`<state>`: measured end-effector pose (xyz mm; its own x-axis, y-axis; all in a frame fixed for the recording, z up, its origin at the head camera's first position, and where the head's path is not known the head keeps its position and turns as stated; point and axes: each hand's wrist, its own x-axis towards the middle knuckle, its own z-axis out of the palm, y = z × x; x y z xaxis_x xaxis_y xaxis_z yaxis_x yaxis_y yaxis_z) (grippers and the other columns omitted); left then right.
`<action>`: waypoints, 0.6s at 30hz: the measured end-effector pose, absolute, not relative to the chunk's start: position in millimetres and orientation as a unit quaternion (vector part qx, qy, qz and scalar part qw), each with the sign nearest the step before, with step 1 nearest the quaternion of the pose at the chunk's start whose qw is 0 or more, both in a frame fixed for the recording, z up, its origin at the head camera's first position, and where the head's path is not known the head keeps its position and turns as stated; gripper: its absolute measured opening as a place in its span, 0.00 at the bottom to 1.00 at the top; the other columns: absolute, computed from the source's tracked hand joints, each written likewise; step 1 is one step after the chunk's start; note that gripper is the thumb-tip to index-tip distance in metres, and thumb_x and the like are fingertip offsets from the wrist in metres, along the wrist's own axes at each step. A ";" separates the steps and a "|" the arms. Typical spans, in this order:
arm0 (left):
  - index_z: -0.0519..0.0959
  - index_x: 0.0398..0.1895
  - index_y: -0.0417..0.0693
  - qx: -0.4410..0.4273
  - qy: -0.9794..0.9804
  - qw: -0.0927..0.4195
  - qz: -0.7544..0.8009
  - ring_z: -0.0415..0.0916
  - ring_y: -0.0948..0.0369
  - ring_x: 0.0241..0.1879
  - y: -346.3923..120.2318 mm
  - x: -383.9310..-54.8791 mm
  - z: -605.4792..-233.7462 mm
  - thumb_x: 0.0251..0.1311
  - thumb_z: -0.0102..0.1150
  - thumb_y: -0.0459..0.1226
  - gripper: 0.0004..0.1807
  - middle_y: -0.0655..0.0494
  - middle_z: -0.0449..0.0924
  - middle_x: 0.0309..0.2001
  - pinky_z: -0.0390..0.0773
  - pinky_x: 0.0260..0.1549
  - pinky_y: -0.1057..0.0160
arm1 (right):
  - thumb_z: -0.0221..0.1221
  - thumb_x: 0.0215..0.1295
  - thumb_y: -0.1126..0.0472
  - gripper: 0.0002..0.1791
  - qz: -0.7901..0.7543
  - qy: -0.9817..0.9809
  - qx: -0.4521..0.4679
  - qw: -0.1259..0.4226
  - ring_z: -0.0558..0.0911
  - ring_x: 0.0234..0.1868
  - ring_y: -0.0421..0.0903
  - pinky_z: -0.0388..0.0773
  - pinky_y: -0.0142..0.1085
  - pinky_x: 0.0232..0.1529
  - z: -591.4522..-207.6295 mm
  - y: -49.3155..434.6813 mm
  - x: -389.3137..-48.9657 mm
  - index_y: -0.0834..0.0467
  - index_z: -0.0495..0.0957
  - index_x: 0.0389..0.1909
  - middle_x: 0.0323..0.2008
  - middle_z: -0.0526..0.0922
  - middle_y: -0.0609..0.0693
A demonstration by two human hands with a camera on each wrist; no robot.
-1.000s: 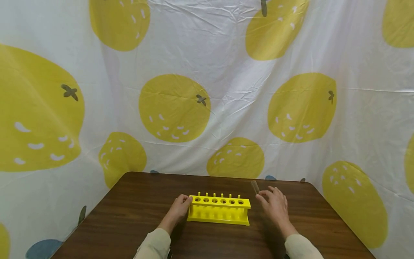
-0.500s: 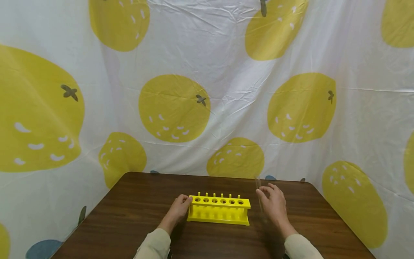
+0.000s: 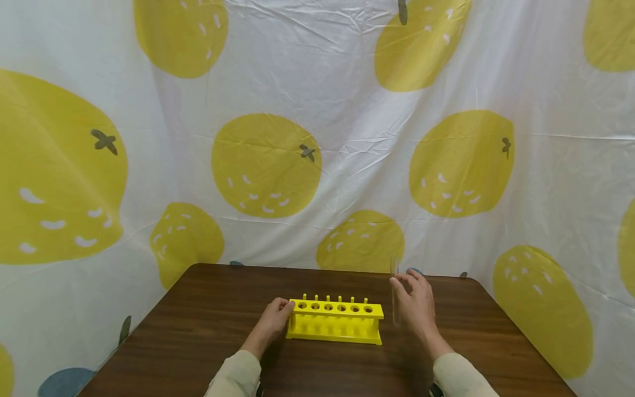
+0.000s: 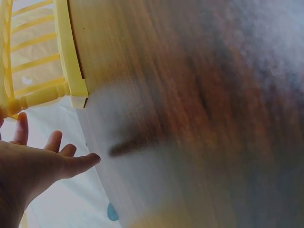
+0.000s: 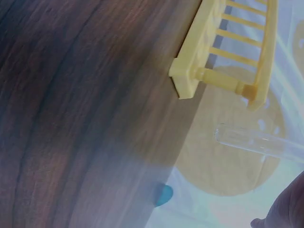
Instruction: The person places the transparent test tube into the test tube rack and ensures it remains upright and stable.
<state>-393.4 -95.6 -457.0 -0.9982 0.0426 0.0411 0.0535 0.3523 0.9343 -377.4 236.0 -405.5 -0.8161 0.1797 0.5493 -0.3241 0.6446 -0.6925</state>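
Note:
A yellow test tube rack stands on the dark wooden table, a row of round holes along its top board and short pegs behind. My left hand holds its left end at the top corner; in the left wrist view the other fingers spread loosely beside it. To the right of the rack, my right hand pinches a clear glass test tube upright between thumb and fingertips. The tube's rounded lower end hangs beside the rack's right end, above the tabletop. Most of my right hand is outside the right wrist view.
The brown table has rounded far corners and reaches back to a hanging white cloth printed with big yellow fruit. This cloth also surrounds the table at left and right.
The tube has swung from a tilt to upright, and my right hand has risen slightly with it. My left hand and the rack have stayed in place.

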 end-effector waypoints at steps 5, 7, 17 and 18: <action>0.70 0.54 0.35 -0.030 -0.823 0.006 -0.568 0.69 0.49 0.48 -95.7 -393.6 -456.6 0.77 0.45 0.45 0.20 0.41 0.72 0.52 0.71 0.48 0.49 | 0.56 0.74 0.51 0.21 0.438 -0.845 0.040 0.305 0.60 0.69 0.66 0.53 0.60 0.67 -398.3 232.4 -375.1 0.66 0.80 0.52 0.67 0.65 0.66; 0.70 0.54 0.35 -0.027 -0.823 0.005 -0.567 0.69 0.49 0.49 -95.5 -394.1 -457.2 0.77 0.45 0.45 0.20 0.41 0.72 0.52 0.71 0.48 0.49 | 0.56 0.74 0.50 0.22 0.442 -0.842 0.039 0.307 0.60 0.69 0.67 0.53 0.60 0.67 -394.8 231.7 -374.2 0.66 0.80 0.52 0.67 0.65 0.66; 0.71 0.53 0.35 -0.027 -0.823 0.015 -0.568 0.69 0.48 0.49 -94.7 -394.9 -459.5 0.77 0.45 0.44 0.19 0.40 0.72 0.52 0.71 0.49 0.48 | 0.58 0.73 0.52 0.19 0.471 -0.817 0.048 0.330 0.62 0.69 0.62 0.56 0.58 0.66 -376.1 218.9 -375.1 0.64 0.81 0.50 0.68 0.66 0.63; 0.71 0.53 0.35 -0.027 -0.823 0.015 -0.567 0.69 0.48 0.49 -94.7 -395.0 -459.6 0.77 0.45 0.44 0.19 0.40 0.72 0.51 0.71 0.49 0.48 | 0.58 0.73 0.52 0.19 0.475 -0.814 0.048 0.332 0.62 0.69 0.62 0.56 0.58 0.66 -374.7 217.1 -375.3 0.65 0.81 0.50 0.67 0.67 0.63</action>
<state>-395.0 -94.7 -459.6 -0.9980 0.0277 0.0563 0.0624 0.3547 0.9329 -375.3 217.1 -374.7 -0.7752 0.2362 0.5860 -0.3936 0.5449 -0.7404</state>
